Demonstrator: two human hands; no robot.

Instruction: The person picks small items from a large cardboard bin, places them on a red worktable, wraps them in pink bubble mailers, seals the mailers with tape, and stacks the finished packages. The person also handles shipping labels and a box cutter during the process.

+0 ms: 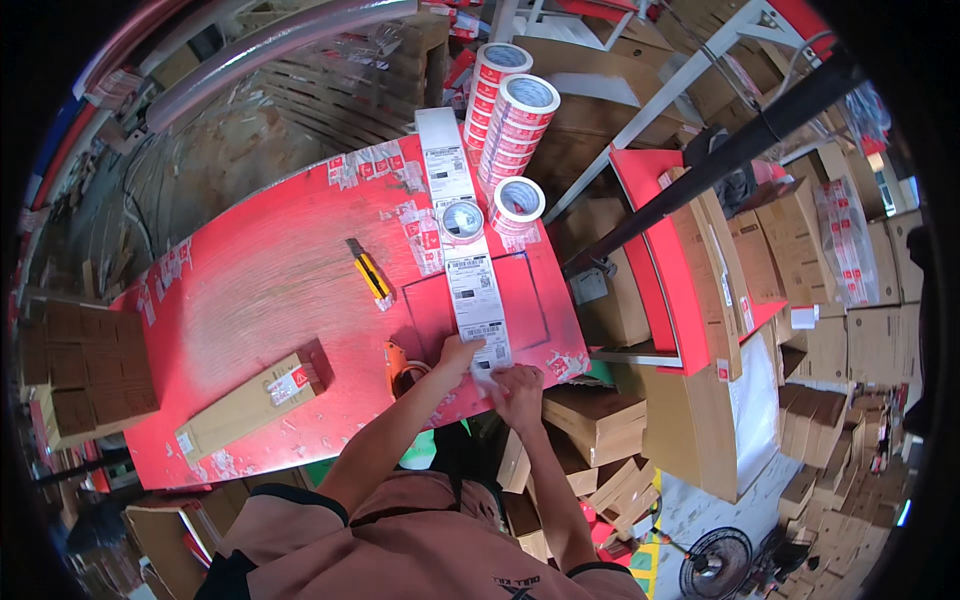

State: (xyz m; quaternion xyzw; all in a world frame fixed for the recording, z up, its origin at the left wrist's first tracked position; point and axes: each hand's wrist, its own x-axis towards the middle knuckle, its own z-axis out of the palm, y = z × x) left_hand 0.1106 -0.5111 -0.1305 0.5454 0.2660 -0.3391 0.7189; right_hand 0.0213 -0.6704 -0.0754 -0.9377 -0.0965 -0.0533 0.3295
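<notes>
A long strip of white printed labels [470, 285] runs over the red table [270, 240] toward me. My left hand [460, 357] grips the strip's left edge near its close end. At that end, my right hand [518, 392] pinches the strip with its fingertips. Farther up, a single tape roll [462, 221] rests on the labels. An orange-handled tape dispenser [397, 368] sits left of my left hand, partly hidden by my forearm. Beyond it lies a yellow and black utility knife [370, 274].
Two stacks of red and white tape rolls [512, 135] stand at the table's far right, with another roll [518, 203] in front. A long cardboard box [250, 405] lies at left. Cartons [595, 420] crowd the right side, below a dark slanting pole [720, 160].
</notes>
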